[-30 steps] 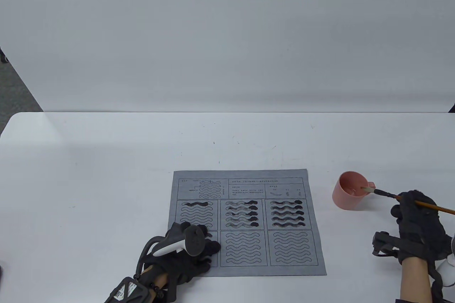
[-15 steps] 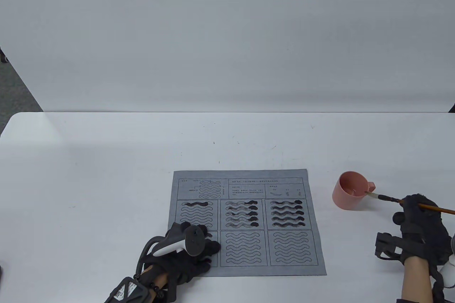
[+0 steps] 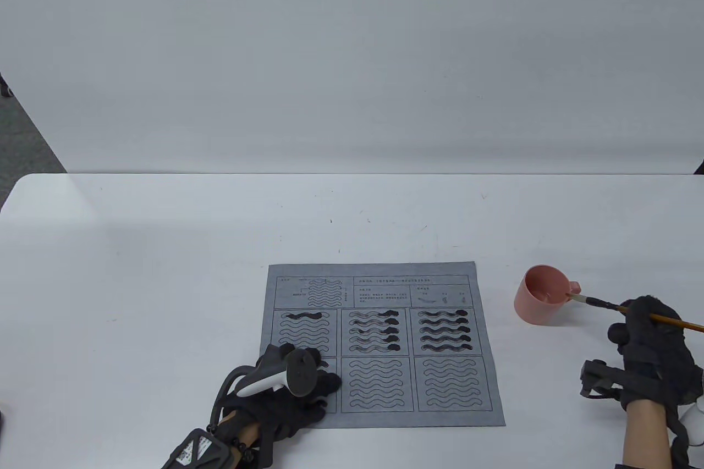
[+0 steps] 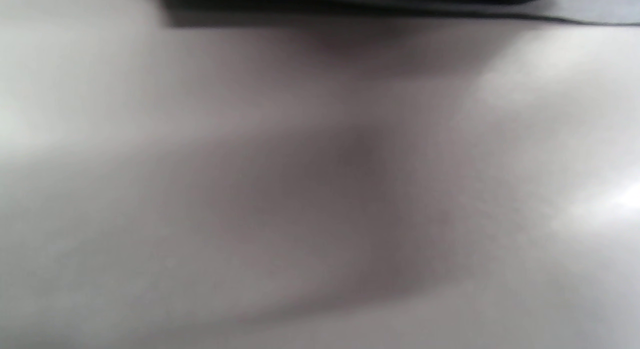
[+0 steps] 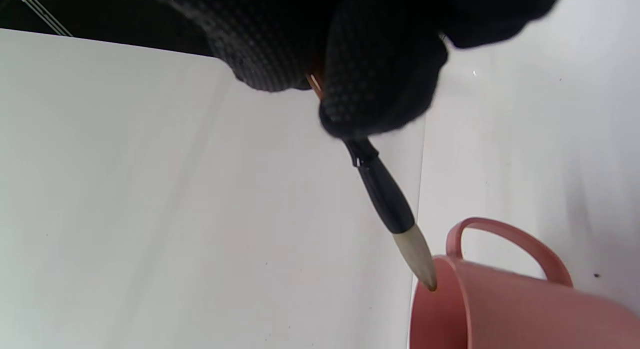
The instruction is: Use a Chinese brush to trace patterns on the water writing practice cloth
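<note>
A grey water writing cloth (image 3: 379,345) with printed wave patterns lies flat on the white table; several waves in the upper panels are dark. My left hand (image 3: 300,389) rests flat on the cloth's lower left corner. My right hand (image 3: 652,348) grips a Chinese brush (image 3: 632,310) by its brown handle. The brush's pale tip (image 5: 417,259) touches the rim of a pink cup (image 3: 542,296) right of the cloth. In the right wrist view my fingers (image 5: 380,84) pinch the handle above the black ferrule, over the cup (image 5: 505,309). The left wrist view is blurred.
The white table (image 3: 165,271) reaches to a grey wall behind. The cup's handle (image 5: 510,239) points toward my right hand. The left wrist view shows only bare table (image 4: 300,189) and a dark edge at the top.
The brush tip has drawn back from inside the cup to its near rim as my right hand moved slightly right. The left hand has not moved.
</note>
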The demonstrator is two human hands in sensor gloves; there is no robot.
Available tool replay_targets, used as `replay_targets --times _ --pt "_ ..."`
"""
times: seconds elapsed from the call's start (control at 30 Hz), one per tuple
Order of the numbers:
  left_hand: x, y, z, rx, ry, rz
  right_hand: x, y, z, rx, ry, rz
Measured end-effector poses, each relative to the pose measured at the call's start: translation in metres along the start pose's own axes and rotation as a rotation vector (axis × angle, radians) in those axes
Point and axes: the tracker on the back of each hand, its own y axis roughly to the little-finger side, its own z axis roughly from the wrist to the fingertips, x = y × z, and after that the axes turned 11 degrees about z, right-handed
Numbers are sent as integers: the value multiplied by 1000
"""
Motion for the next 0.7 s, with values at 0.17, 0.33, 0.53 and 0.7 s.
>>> replay_targets --times 0.17,0.33,0.53,0.7 --pt "0 0 0 0 0 0 -1 1 0 6 6 -37" --pt "0 0 0 0 0 0 3 5 1 -34 23 -27" --pt "0 0 0 0 2 0 2 5 2 -42 -11 0" --pt "0 0 0 0 2 1 1 4 2 -36 -28 0"
